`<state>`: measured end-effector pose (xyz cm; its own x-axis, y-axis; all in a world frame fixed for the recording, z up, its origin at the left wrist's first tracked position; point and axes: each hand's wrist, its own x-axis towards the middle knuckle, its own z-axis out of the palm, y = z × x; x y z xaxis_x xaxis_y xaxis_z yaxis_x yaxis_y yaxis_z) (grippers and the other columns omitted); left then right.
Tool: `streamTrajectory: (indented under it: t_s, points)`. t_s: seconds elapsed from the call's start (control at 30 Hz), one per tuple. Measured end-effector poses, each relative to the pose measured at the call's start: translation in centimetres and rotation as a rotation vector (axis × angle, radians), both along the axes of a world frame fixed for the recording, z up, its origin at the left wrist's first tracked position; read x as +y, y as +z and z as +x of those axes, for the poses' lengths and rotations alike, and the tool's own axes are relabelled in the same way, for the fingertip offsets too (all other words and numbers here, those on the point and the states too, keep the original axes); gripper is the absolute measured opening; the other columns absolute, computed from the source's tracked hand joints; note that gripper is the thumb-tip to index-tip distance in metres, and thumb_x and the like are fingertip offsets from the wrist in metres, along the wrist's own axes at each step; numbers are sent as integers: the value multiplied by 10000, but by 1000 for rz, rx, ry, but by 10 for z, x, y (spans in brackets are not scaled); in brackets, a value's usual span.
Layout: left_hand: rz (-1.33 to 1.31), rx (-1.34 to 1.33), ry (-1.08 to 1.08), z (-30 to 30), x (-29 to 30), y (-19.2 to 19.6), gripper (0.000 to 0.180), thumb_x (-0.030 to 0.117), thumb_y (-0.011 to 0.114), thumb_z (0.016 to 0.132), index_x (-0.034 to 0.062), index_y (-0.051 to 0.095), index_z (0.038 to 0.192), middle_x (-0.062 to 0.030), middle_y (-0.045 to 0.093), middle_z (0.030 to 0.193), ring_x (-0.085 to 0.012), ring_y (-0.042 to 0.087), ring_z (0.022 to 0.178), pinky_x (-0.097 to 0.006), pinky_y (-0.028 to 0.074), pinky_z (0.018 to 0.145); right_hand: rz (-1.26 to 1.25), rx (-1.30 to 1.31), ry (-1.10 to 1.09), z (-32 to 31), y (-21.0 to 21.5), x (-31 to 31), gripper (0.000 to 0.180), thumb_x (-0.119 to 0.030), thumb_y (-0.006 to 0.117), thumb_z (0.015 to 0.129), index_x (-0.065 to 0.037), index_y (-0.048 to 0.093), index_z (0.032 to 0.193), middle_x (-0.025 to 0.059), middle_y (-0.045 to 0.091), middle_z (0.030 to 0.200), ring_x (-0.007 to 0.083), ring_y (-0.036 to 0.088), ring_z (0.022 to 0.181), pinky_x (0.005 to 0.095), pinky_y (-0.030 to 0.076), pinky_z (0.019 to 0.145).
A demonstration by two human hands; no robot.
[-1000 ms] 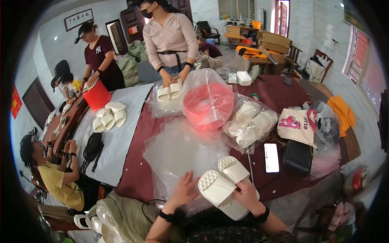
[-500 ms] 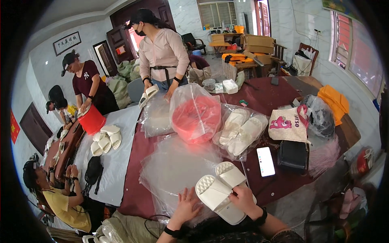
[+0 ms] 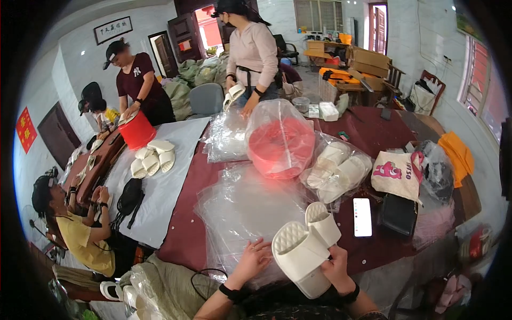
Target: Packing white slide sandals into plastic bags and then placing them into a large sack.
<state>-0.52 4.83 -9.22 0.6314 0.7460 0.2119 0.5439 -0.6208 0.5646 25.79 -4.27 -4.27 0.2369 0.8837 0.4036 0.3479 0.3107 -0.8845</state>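
Two cream slippers [image 3: 306, 248] are at the near edge of the table [image 3: 184, 224], pinched at the side by the right grip [image 3: 337, 265]; the left grip [image 3: 253, 261] is spread beside them, at the near end of the clear plastic bags [image 3: 256, 202], and I can't tell whether it touches the film. To hold the pair well, I'd keep the pinch firm on both, as one could slide free, and use the spread fingers lightly, since thin film likely creases. Counting: two in that hold, and at least two bagged slippers [image 3: 341, 173] farther in. Toward the right edge: one phone [image 3: 362, 217], one black pouch [image 3: 399, 214], one tote bag [image 3: 396, 176]. The flat bags overlap too closely to count.
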Motion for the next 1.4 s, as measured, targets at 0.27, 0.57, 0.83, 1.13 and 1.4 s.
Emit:
streamTrajectory:
  t_s: [0.27,0.57,0.83,1.13,1.4]
  points:
    - [-572,-586,33,-15,-10,-50,491,288,642,859,50,532,1274,-107,527,1346,-253,454,1285,-458,313,1106,58,-114,288,-34,-2,4,325,-218,667,787,6,653,1022,191,631,802,327,639,671,388,489,600]
    - [-346,-206,54,-14,10,-36,442,349,487,977,43,547,1290,-129,559,1309,-240,521,1202,-365,386,1029,-80,-404,-127,-14,-44,21,198,-156,651,738,-5,640,865,191,623,724,390,614,685,444,466,579]
    - [-1086,-890,38,-17,27,13,532,367,356,1028,5,365,1418,-136,526,1321,-264,516,1187,-404,453,975,-135,-151,-320,36,-1,2,155,-78,624,779,33,641,885,205,643,766,354,651,711,389,489,609]
    - [-565,-310,-61,-10,6,11,514,383,405,987,88,438,1408,-150,421,1453,-306,336,1372,-487,197,1131,-13,-234,28,8,11,-29,272,-153,645,793,-6,663,1021,211,662,876,368,670,795,387,518,668]
    - [-24,37,-68,2,-9,-6,481,378,539,898,190,532,1340,-163,422,1430,-433,303,1368,-605,159,1109,-144,-328,287,-18,0,-24,211,-170,714,732,-23,635,862,142,603,747,340,606,664,393,464,577]
